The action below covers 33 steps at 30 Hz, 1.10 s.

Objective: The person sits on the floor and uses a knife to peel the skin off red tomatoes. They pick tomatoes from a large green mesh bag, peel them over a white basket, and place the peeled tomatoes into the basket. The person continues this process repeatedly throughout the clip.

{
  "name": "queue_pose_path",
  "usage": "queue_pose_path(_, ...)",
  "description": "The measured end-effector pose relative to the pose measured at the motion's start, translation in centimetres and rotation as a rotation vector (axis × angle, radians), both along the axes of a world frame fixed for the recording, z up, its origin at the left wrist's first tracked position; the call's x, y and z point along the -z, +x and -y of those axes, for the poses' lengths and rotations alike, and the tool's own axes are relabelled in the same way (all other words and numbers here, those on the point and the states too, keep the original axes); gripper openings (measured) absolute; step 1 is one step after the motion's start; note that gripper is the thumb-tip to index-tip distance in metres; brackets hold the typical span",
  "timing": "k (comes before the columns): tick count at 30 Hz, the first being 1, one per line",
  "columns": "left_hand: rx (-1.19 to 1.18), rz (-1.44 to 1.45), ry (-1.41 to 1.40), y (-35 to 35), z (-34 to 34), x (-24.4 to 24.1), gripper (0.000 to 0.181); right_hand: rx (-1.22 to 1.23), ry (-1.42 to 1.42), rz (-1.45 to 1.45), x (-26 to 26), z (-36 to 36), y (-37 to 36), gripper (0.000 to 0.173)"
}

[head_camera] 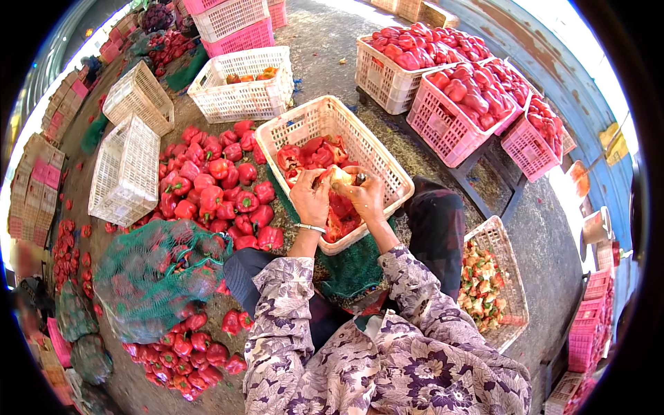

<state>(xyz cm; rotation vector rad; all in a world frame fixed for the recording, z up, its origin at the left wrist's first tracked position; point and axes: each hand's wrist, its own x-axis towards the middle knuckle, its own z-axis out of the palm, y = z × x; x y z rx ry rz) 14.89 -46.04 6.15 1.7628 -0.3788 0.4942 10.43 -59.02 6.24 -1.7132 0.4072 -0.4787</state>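
Above a white plastic crate (384, 161), my left hand (312, 199) grips one side of a red bell pepper piece (340, 179) whose pale inside shows. My right hand (367, 197) is closed around a small tool with a dark, rounded end (359, 179), held against the same piece; the rest of the tool is hidden by the fingers. Below both hands, cut red peppers (316, 153) lie in the crate. Whole red bell peppers (210, 179) are heaped on the floor to the left of it. A crate of pepper cores (482, 285) stands to the right of my right leg.
A green mesh sack (155, 275) of peppers lies at the left, near two tipped white crates (127, 171). Behind stands a white crate with a few peppers (244, 85). Full pink and white crates (461, 114) rest on a metal stand (487, 176) at the upper right.
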Motion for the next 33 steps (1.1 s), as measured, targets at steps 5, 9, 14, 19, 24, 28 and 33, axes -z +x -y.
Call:
queue_pose_path(5,-0.041,-0.070,-0.143,0.3,0.8,1.0,0.012,-0.024,0.425,0.127,1.7,0.6,1.3,0.026)
queue_pose_path(9,0.149,-0.446,-0.600,0.9,0.8,1.9,0.011,0.124,0.814,-0.028,1.6,3.0,0.8,0.023)
queue_pose_path(14,0.178,-0.466,-0.650,2.4,0.4,4.1,0.025,0.012,1.009,0.094,0.5,4.6,-0.8,0.018)
queue_pose_path(19,0.117,-0.334,-0.280,1.9,1.1,2.9,0.061,0.074,0.788,0.206,-3.8,7.4,-4.2,0.012)
queue_pose_path(24,0.123,-0.376,-0.694,1.7,-0.9,-2.8,0.044,0.312,0.092,0.275,-8.1,20.9,-16.4,0.036)
queue_pose_path(28,0.232,-0.225,-0.996,1.6,-6.6,-8.5,0.031,0.362,-0.787,-0.405,-8.2,27.5,-26.4,0.034)
queue_pose_path(33,-0.034,-0.186,-0.893,2.6,-18.2,-3.8,0.026,0.544,-0.819,-0.609,-3.5,27.3,-29.4,0.032)
